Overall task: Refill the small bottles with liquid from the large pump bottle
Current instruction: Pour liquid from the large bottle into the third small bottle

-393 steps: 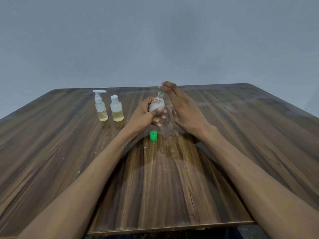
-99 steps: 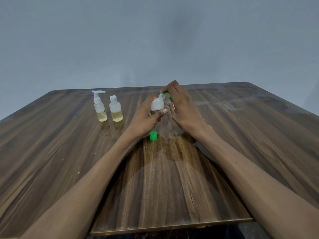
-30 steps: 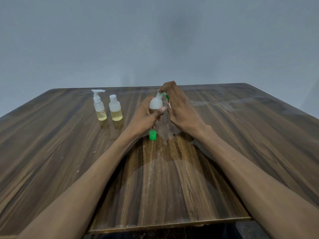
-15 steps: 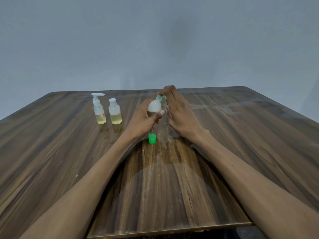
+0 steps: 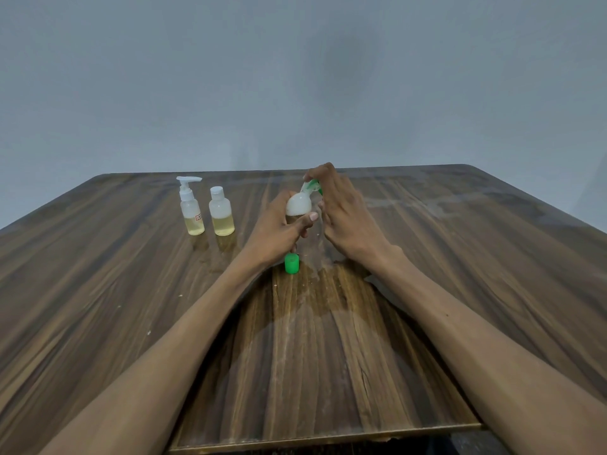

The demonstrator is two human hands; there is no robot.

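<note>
Little has changed: left hand (image 5: 279, 229) still grips the white bottle (image 5: 298, 204), right hand (image 5: 341, 208) still pinching its green pump head (image 5: 313, 185); dispensing seemingly continues.

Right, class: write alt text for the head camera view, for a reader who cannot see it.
Two bare hands work over a wooden table: the left hand grips a white bottle, the right hand is on its green top. A green cap stands nearby; a pump bottle and capped bottle stand left.
</note>
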